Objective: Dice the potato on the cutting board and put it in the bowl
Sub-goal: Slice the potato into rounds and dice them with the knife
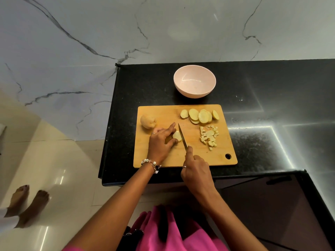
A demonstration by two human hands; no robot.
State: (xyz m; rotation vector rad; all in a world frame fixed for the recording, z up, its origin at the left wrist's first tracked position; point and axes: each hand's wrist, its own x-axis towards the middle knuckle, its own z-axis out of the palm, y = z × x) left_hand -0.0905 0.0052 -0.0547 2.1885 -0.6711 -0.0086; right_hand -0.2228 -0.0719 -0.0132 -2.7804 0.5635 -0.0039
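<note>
A wooden cutting board (pixel 163 113) lies on the black counter. My left hand (pixel 161 142) pinches a stack of potato slices (pixel 177 136) near the board's middle. My right hand (pixel 196 171) grips a knife (pixel 182 136) whose blade rests just right of that stack. An uncut potato end (pixel 148 121) sits at the board's left edge. Several round slices (pixel 200 115) lie fanned at the far right of the board, with a heap of diced pieces (pixel 209 136) below them. A pale pink bowl (pixel 194 83) stands behind the board; it looks empty.
The black counter (pixel 262 124) ends close to the board's left and front edges. A marble wall rises behind. Another person's bare feet (pixel 29 201) stand on the tiled floor at the lower left.
</note>
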